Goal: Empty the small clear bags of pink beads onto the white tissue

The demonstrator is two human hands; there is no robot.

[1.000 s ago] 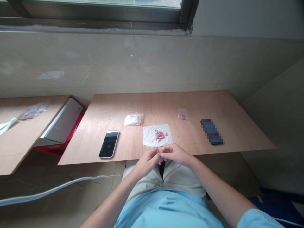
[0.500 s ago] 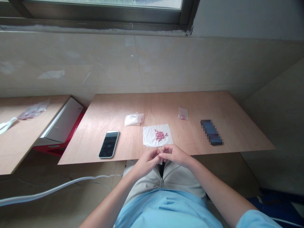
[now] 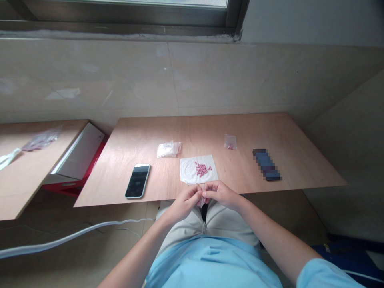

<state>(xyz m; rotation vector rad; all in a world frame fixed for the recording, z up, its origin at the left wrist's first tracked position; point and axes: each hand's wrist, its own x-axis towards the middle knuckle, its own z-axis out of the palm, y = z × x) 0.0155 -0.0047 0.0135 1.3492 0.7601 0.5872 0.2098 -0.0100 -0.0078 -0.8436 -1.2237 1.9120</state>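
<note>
At the table's front edge my left hand [image 3: 186, 201] and my right hand [image 3: 221, 194] meet, fingers closed in a pinch. Between them is a small clear plastic bag [image 3: 203, 201], mostly covered by the fingers. Just beyond the fingertips lies a white tissue [image 3: 186, 171] with a cluster of pink beads [image 3: 201, 170] on its right half. A stack of clear plastic bags [image 3: 168, 150] is behind it to the left. Farther back on the right rests a small zip bag [image 3: 230, 141] with a few pink beads at its bottom.
A phone [image 3: 137, 181] lies on the wooden table [image 3: 204, 130] at left, and a pixelated dark object [image 3: 267, 165] at right. Another table [image 3: 18, 188] stands to the left with a plastic bag [image 3: 43, 140] on it. A white cable [image 3: 75, 236] runs below.
My fingertips have shifted slightly apart, and more of the small bag shows between them. The things on the table have stayed in place; the view has tilted a little.
</note>
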